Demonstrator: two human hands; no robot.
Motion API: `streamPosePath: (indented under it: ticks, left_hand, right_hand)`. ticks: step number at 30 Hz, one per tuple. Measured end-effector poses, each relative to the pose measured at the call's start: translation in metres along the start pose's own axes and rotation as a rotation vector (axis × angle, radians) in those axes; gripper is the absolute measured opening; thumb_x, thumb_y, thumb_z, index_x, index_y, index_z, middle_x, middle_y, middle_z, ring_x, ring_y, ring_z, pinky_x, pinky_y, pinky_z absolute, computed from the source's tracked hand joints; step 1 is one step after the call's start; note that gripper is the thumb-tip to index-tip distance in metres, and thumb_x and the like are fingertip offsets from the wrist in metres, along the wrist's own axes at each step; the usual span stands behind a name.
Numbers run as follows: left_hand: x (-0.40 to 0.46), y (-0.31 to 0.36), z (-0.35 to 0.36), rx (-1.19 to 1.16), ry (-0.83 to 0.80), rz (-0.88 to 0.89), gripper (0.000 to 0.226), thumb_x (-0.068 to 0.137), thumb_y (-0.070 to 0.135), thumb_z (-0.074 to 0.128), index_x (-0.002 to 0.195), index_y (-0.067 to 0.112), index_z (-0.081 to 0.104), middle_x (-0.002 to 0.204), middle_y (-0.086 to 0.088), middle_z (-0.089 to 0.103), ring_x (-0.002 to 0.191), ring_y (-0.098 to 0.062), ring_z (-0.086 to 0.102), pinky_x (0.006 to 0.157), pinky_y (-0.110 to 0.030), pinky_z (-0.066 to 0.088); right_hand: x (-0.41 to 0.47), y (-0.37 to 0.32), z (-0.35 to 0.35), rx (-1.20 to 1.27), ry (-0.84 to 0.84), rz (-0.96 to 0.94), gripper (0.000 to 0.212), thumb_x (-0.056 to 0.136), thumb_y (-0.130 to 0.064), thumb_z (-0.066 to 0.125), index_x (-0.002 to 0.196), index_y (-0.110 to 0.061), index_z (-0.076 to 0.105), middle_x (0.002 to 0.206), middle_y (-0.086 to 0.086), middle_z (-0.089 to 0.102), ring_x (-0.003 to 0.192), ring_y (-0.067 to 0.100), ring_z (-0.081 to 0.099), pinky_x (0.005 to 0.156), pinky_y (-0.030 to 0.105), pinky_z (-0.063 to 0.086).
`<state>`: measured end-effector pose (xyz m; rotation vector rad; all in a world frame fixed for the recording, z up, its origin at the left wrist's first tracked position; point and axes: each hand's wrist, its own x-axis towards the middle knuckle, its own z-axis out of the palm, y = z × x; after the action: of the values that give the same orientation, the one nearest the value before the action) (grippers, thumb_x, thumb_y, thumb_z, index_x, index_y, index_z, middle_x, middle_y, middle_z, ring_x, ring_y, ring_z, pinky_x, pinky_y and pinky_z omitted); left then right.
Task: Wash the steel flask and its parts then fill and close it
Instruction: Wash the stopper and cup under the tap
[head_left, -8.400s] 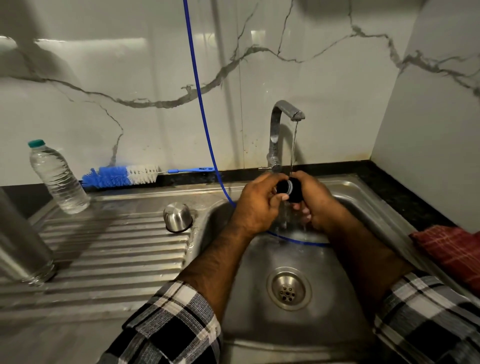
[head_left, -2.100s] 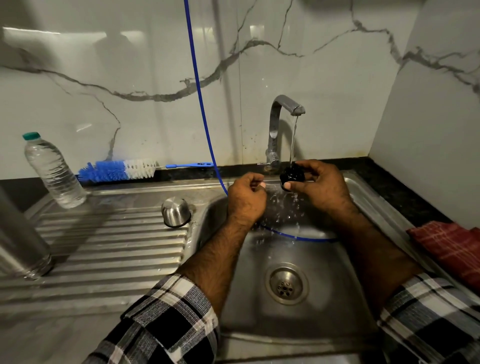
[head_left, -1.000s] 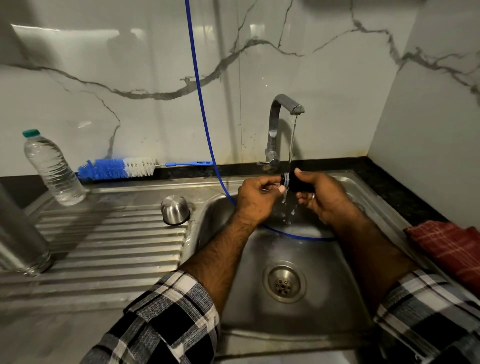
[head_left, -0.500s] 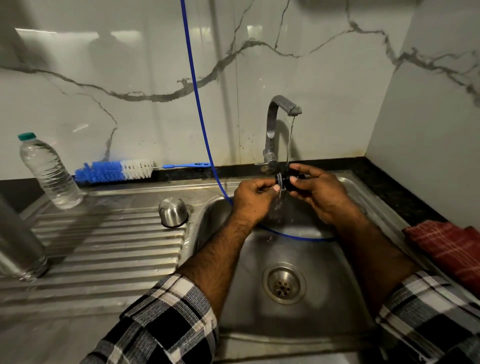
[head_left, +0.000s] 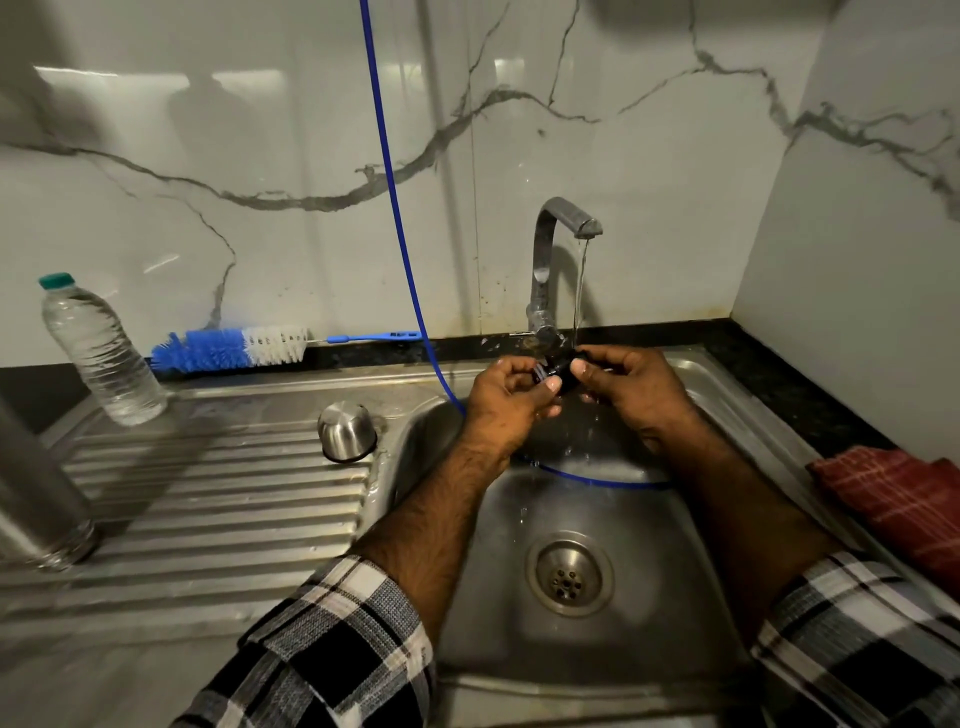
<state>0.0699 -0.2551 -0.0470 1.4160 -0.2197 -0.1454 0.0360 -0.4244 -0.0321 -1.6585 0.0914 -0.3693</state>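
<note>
We were mid-wash on the little black stopper (head_left: 560, 367), left hand (head_left: 506, 397) and right hand (head_left: 626, 384) both pinching it under the tap (head_left: 558, 244) stream. Flask (head_left: 36, 499) stood on the drainboard, cup lid (head_left: 347, 431) beside the sink (head_left: 727, 395). Next, probably setting it down.

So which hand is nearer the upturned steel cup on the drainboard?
Left. The left hand is over the sink's left side, just right of the steel cup; the right hand is farther right, past the black stopper both hold.
</note>
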Motion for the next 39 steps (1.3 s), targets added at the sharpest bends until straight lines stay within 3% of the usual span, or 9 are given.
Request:
streamPosePath:
  ticks: [4,8,14,19,23,26,31,34,39]
  left_hand:
    - [0.002,-0.004,-0.002,0.053,-0.010,0.081,0.047,0.093,0.001,0.077,0.137,0.008,0.065,0.121,-0.018,0.074,0.102,-0.031,0.078,0.076,-0.030,0.066]
    - [0.004,-0.006,0.001,0.041,0.024,0.050,0.038,0.091,0.002,0.079,0.128,0.006,0.071,0.117,-0.018,0.076,0.102,-0.032,0.078,0.076,-0.031,0.066]
    - [0.002,-0.007,0.000,0.025,0.064,-0.015,0.021,0.092,0.011,0.080,0.112,0.015,0.075,0.103,-0.010,0.081,0.087,-0.021,0.081,0.072,-0.031,0.065]
    - [-0.001,0.004,-0.001,-0.053,0.028,-0.112,0.018,0.100,0.026,0.073,0.107,0.009,0.074,0.094,-0.011,0.082,0.080,-0.022,0.080,0.069,-0.034,0.065]
    - [-0.006,0.012,-0.012,0.009,-0.056,-0.177,0.025,0.101,0.034,0.071,0.113,0.011,0.075,0.099,-0.011,0.082,0.084,-0.024,0.081,0.070,-0.036,0.065]
    - [-0.015,0.014,-0.017,0.106,-0.079,-0.178,0.027,0.104,0.036,0.067,0.115,0.014,0.076,0.095,-0.010,0.082,0.085,-0.026,0.080,0.070,-0.039,0.065]
    - [-0.021,0.025,-0.031,0.499,0.179,0.168,0.014,0.097,0.035,0.077,0.098,0.021,0.079,0.086,0.000,0.077,0.080,-0.017,0.073,0.081,-0.040,0.065]
    - [-0.034,0.036,-0.047,0.614,0.253,0.363,0.019,0.094,0.031,0.080,0.108,0.018,0.079,0.091,0.007,0.077,0.082,-0.005,0.071,0.082,-0.026,0.061]
    - [-0.051,0.034,-0.074,0.697,0.323,0.480,0.028,0.088,0.034,0.083,0.113,0.025,0.077,0.095,0.009,0.076,0.087,-0.005,0.071,0.083,-0.033,0.063]
  right_hand:
    - [0.004,0.003,0.003,-0.007,0.039,0.048,0.012,0.094,-0.015,0.077,0.104,-0.019,0.081,0.093,0.003,0.082,0.093,0.023,0.077,0.079,0.034,0.063]
    - [0.000,0.000,0.005,0.021,0.093,0.113,0.010,0.093,-0.017,0.078,0.102,-0.014,0.081,0.092,0.005,0.081,0.085,0.020,0.077,0.068,0.031,0.062]
    - [-0.003,-0.003,0.015,-0.035,0.138,0.054,0.007,0.094,-0.016,0.075,0.099,-0.015,0.080,0.097,0.003,0.080,0.090,0.018,0.079,0.074,0.030,0.065]
    - [-0.001,0.000,0.005,-0.065,-0.066,-0.030,0.024,0.097,-0.010,0.071,0.116,-0.024,0.076,0.111,-0.003,0.079,0.109,0.017,0.074,0.097,0.041,0.060]
    - [-0.003,-0.004,-0.001,-0.059,-0.187,-0.025,0.042,0.086,-0.005,0.082,0.121,-0.027,0.070,0.115,-0.002,0.077,0.110,0.022,0.074,0.097,0.046,0.061]
    - [-0.013,-0.014,0.002,-0.272,-0.201,-0.039,0.051,0.081,-0.013,0.088,0.126,-0.029,0.070,0.114,-0.005,0.074,0.108,0.021,0.071,0.089,0.036,0.061]
    - [-0.031,-0.033,0.007,-0.633,-0.110,-0.196,0.058,0.076,-0.027,0.093,0.128,-0.031,0.069,0.121,-0.012,0.067,0.110,0.008,0.062,0.079,0.014,0.043]
    - [-0.042,-0.046,0.014,-0.729,-0.081,-0.342,0.062,0.074,-0.029,0.094,0.131,-0.029,0.068,0.123,-0.010,0.065,0.111,0.008,0.060,0.090,0.021,0.049]
    - [-0.049,-0.053,0.022,-0.759,-0.038,-0.504,0.060,0.073,-0.026,0.093,0.128,-0.025,0.070,0.123,-0.004,0.068,0.117,0.015,0.061,0.102,0.035,0.053]
